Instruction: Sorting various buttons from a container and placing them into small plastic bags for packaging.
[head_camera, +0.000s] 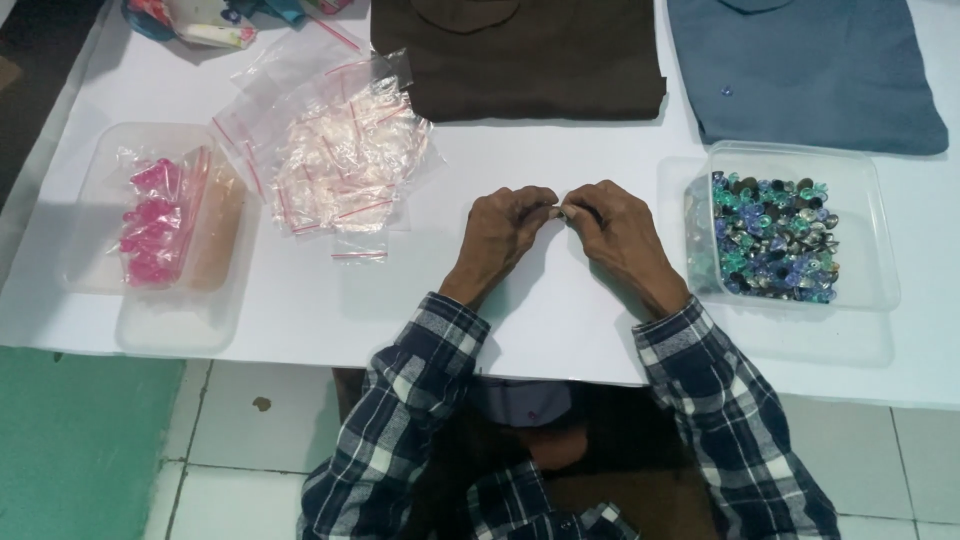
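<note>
1. White tabletop (560, 300) lies under both hands, which I see meeting at the fingertips just ahead of the plaid cuffs.
2. My left hand (505, 225) is curled narrow, thumb and forefinger pinched toward the right; my right hand (615, 228) mirrors it, pinched on a small pale item (562, 210) between the two. It is too small for me to tell what it is.
3. Just beside the right hand sits a clear tub (870, 230) of blue, green and dark beads (775, 240), near enough to reach without shifting the wrist far.
4. Left of the left hand, well apart, lies a heap of small clear zip bags (340, 165); further left, a clear tray (100, 180) holds a bag of pink beads (155, 220).
5. Beyond the hands lie a folded brown cloth (520, 55) and a folded blue cloth (805, 70).
6. To do this well, I judge both wrists should stay resting on the table, the pinch light, and the item kept low over the white surface so nothing rolls off.
</note>
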